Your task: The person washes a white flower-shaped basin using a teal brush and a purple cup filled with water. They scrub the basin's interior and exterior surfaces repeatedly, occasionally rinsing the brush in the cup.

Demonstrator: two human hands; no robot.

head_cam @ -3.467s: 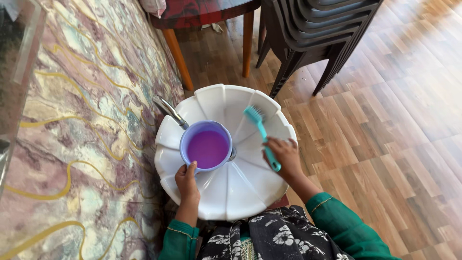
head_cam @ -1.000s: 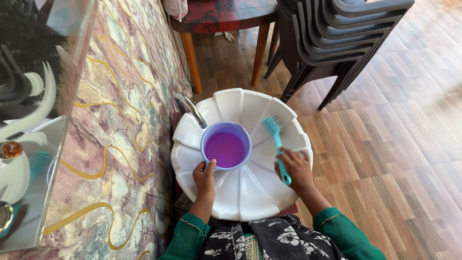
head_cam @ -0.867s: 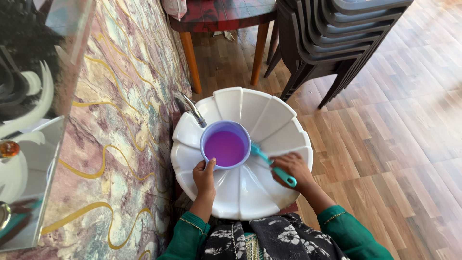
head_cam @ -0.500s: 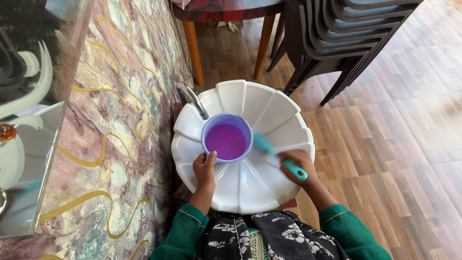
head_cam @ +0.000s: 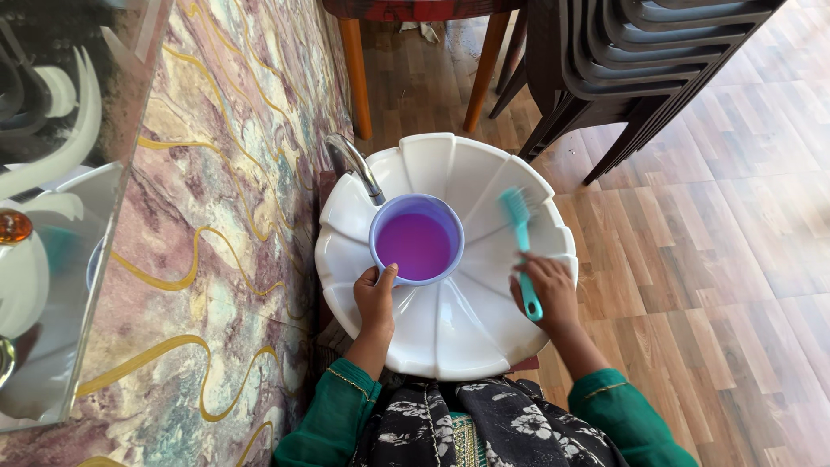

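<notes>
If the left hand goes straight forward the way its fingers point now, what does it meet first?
The left hand already touches the near rim of the purple tub, thumb hooked over the edge. Going on, it would push that tub first, probably toward the metal tap at the back of the white basin.

The floor (head_cam: pixel 735 259) is laid with wood-patterned planks in warm brown tones, lit brightly on the right side by daylight. Along the left runs a wall (head_cam: pixel 225 199) of marbled pink, purple and cream with curling gold lines across it. Further left on that wall hangs a mirror (head_cam: pixel 52 173), showing pale curved reflections. At the top stands a wooden table (head_cam: pixel 415 7) with a dark reddish top and orange-brown legs (head_cam: pixel 354 69). Just beside the table, to its right, is a stack of dark plastic chairs (head_cam: pixel 640 60), their legs splayed on the floor.
</notes>
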